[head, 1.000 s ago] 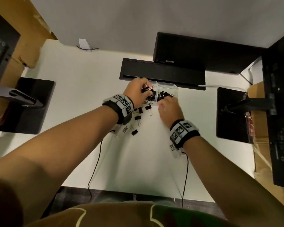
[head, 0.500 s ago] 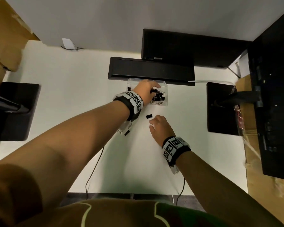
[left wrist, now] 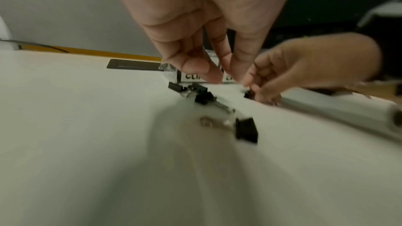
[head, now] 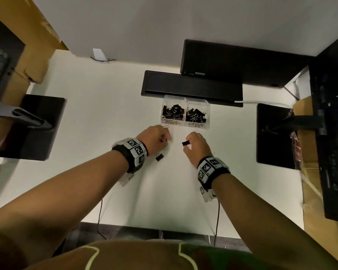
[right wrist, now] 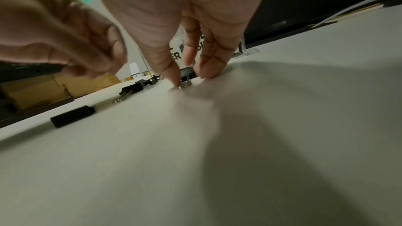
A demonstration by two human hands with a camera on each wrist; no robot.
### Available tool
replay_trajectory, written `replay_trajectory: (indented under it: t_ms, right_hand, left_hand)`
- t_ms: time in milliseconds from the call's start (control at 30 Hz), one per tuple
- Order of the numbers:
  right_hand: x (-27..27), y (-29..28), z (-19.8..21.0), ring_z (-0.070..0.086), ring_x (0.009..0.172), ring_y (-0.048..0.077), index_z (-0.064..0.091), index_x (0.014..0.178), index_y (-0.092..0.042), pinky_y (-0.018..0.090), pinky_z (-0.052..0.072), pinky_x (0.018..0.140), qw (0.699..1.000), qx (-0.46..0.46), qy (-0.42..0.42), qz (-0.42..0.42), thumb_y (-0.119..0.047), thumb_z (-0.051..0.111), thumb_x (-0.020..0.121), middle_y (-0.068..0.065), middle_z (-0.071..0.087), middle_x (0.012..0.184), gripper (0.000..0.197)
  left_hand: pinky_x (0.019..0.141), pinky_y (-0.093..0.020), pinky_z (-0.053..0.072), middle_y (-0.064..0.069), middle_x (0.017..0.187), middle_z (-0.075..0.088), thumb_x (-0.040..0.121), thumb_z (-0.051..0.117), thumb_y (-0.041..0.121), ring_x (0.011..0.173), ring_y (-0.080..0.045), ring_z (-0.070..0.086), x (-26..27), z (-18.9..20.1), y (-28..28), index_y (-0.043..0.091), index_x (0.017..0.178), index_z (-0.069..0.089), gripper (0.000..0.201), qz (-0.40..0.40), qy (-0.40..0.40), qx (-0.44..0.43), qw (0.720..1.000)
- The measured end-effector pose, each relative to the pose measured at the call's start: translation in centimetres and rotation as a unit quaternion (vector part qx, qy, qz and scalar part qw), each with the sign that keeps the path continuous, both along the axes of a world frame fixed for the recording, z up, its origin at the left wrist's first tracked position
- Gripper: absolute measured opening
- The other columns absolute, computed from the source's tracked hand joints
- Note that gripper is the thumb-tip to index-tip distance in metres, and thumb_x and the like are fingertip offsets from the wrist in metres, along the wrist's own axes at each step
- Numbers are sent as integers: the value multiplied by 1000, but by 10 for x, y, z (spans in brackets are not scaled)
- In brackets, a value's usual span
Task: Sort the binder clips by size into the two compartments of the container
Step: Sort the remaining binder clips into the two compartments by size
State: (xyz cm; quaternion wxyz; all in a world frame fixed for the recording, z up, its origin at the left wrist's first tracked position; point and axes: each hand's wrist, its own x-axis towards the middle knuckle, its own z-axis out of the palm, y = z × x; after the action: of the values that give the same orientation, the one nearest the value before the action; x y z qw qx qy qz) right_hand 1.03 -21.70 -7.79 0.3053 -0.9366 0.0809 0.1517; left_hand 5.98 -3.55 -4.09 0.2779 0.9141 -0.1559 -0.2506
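Note:
A clear two-compartment container [head: 208, 106] stands at the back of the white table, with black binder clips in both halves. Its front labels read small on the left and medium on the right. My right hand [head: 186, 145] pinches a black binder clip [head: 185, 143] between thumb and fingers, low on the table [right wrist: 186, 73]. My left hand [left wrist: 217, 78] hovers fingers-down over loose clips [left wrist: 203, 95] in front of the container and holds nothing. Another clip [head: 159, 157] lies beside my left wrist.
A black bar [head: 191, 87] lies just behind the container and a monitor [head: 232, 61] behind that. Black stand bases sit at the left [head: 33, 127] and right [head: 273, 133]. Cardboard boxes flank the table. Thin cables run off the near edge.
My left hand has drawn back from the container to the loose clips on the table. My right hand has closed its thumb and fingers on a clip there.

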Motion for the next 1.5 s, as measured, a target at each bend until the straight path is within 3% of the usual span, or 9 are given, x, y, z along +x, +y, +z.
replay_trajectory:
  t_ms: [133, 300, 467, 767, 866, 1033, 1166, 1366, 1500]
  right_hand:
    - [5, 0, 1, 58, 104, 26, 58, 113, -6, 33, 49, 88, 998, 41, 28, -49, -13, 65, 81, 12, 55, 116, 33]
    - [3, -1, 10, 56, 85, 18, 61, 99, -6, 18, 41, 67, 997, 53, 19, -53, -10, 64, 83, 6, 56, 97, 17]
    - [26, -14, 48, 50, 65, 2, 58, 93, -13, 8, 36, 57, 987, 117, -41, -105, -8, 61, 87, -9, 53, 75, 9]
    - [79, -35, 68, 50, 80, 12, 58, 107, -12, 19, 45, 72, 990, 0, -103, -100, -6, 57, 88, 5, 53, 107, 20]
    - [68, -18, 68, 54, 83, 11, 59, 107, -10, 13, 40, 71, 990, -3, -125, -69, -7, 52, 91, 6, 48, 120, 18]
    - [31, 37, 41, 52, 111, 18, 60, 117, -16, 31, 45, 99, 996, 20, -24, 86, -10, 48, 92, 4, 51, 124, 28]
    - [14, 62, 14, 51, 109, 24, 56, 126, -15, 33, 47, 94, 988, -1, 24, 151, -13, 56, 90, 9, 44, 122, 36]
    - [0, 52, -1, 53, 94, 28, 56, 93, -7, 38, 50, 79, 993, -24, 2, 112, -13, 56, 89, 10, 48, 106, 7]
    - [7, 41, 7, 48, 104, 27, 56, 106, -11, 38, 48, 80, 994, -45, -14, 96, -10, 51, 86, 9, 52, 110, 21]
  left_hand:
    - [84, -29, 49, 1, 102, 56, 78, 68, 21, 84, -14, 52, -23, -16, 12, 20, 107, 65, 29, -88, 31, 51, 994]
    - [92, -30, 46, -3, 120, 47, 82, 65, 16, 102, -22, 57, -40, -31, 16, 16, 118, 60, 36, -87, 56, 69, 992]
    - [85, -32, 47, -8, 120, 44, 87, 59, 13, 97, -27, 57, -44, -33, 18, 10, 113, 57, 26, -92, 28, 72, 993]
    - [73, -33, 46, -2, 116, 55, 91, 49, 14, 105, -24, 54, -48, -29, 23, 15, 111, 57, 21, -118, -67, 68, 988]
    - [65, -31, 44, -2, 114, 55, 92, 46, 14, 97, -25, 58, -47, -24, 24, 15, 108, 57, 20, -78, -103, 54, 990]
    - [68, -36, 51, -7, 110, 50, 91, 49, 14, 78, -29, 59, -26, -14, 28, 14, 107, 57, 18, 86, -115, 15, 990]
    - [72, -31, 46, -12, 113, 47, 90, 47, 10, 83, -25, 56, -2, -14, 22, 11, 113, 59, 25, 108, -89, 6, 990]
    - [81, -30, 44, -17, 118, 46, 94, 43, 9, 97, -31, 56, 12, -22, 9, 9, 117, 60, 29, 164, -52, 0, 985]
    - [92, -38, 48, -16, 127, 42, 93, 50, 17, 106, -33, 54, 16, -28, -1, 9, 124, 54, 32, 182, -33, 20, 983]
